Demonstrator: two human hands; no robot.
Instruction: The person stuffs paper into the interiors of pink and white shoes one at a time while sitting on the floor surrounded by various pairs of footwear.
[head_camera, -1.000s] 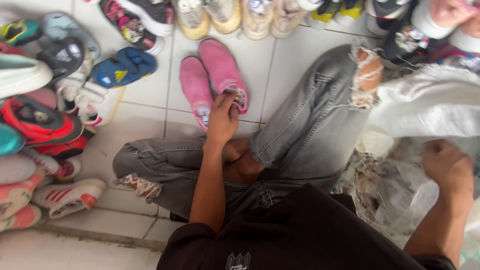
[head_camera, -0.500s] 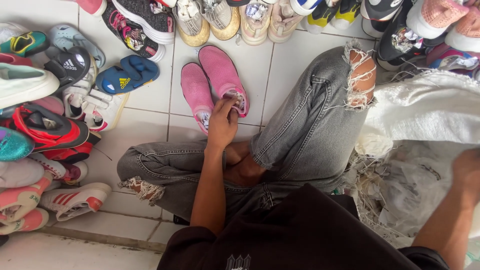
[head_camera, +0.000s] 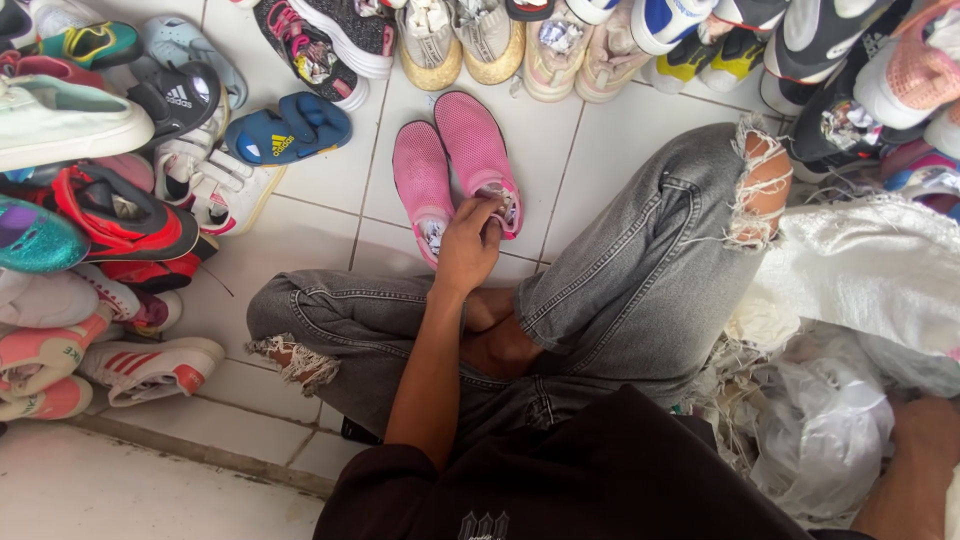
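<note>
We see a white tiled floor (head_camera: 320, 225) bearing a pink pair of shoes (head_camera: 455, 170) side by side at centre, a blue sandal (head_camera: 288, 128) to their left, and crowded rows of assorted footwear (head_camera: 90, 200) around them.

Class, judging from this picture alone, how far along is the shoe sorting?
Done: the pink shoes sit paired on the tile, with rows of shoes lined up around them. In hand: the left hand touches the pink pair's heels. Left: the white sack lies open by the right arm; its contents are hidden.
</note>
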